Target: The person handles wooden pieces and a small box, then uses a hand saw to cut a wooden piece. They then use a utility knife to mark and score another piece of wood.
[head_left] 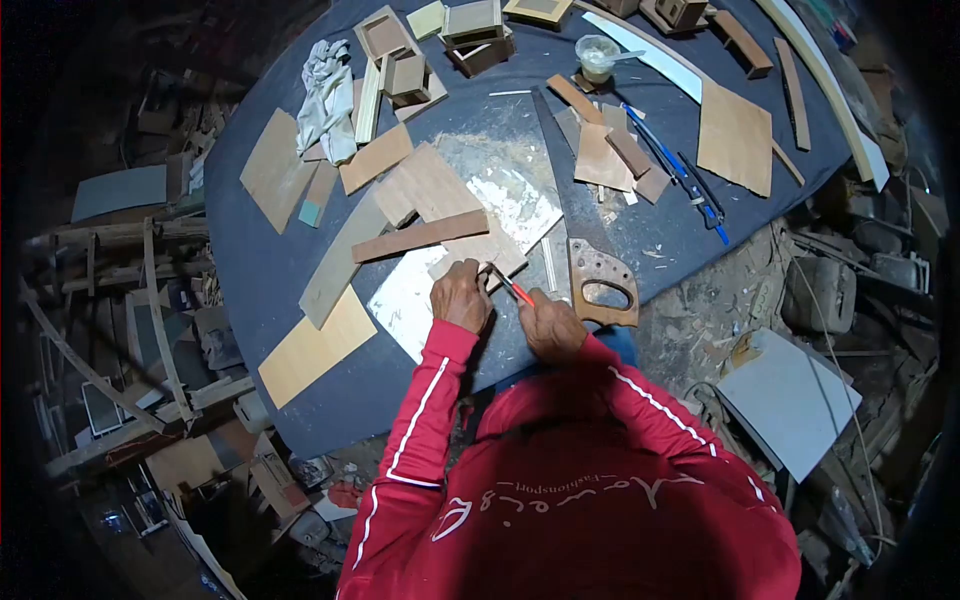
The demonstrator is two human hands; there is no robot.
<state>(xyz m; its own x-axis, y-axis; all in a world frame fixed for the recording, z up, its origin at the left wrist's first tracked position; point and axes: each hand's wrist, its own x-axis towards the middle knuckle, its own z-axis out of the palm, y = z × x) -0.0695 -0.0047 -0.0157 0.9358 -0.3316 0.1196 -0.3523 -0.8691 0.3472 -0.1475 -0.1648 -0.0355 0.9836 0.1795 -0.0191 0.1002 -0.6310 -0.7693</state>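
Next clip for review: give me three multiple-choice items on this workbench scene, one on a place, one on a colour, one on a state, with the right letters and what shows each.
1. Where does the handsaw lie?
A. To the right of the hands, handle toward the person
B. On the floor
C. On the white cloth

2. What colour is the tool in the right hand?
A. Blue
B. Red
C. Green

3. What is the left hand doing?
A. Hanging off the table
B. Lifting the cup
C. Pressing down on a wood piece

Answers:
1 A, the saw rests on the dark table beside the right hand, its wooden handle nearest the person.
2 B, a red shaft shows between the two hands.
3 C, its fingers rest flat on the thin board's edge.
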